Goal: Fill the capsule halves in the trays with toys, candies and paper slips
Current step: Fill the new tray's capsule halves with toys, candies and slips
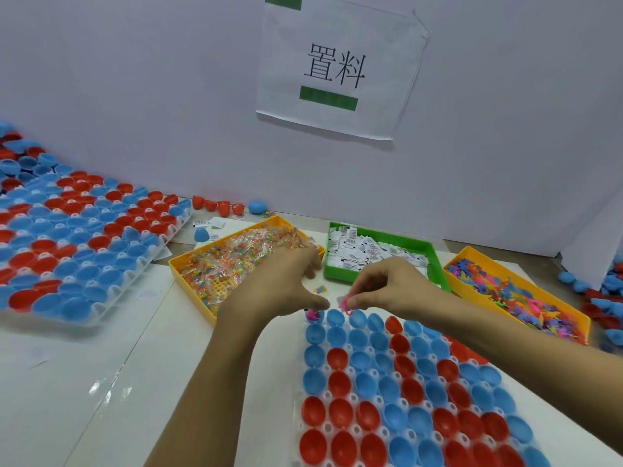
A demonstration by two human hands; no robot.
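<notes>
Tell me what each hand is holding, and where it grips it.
The right hand pinches a small pink toy and a paper slip at its fingertips, above the tray's far row. The left hand appears to hold nothing.

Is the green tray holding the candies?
No, the green tray holds white paper slips; the candies lie in the yellow tray to its left.
</notes>
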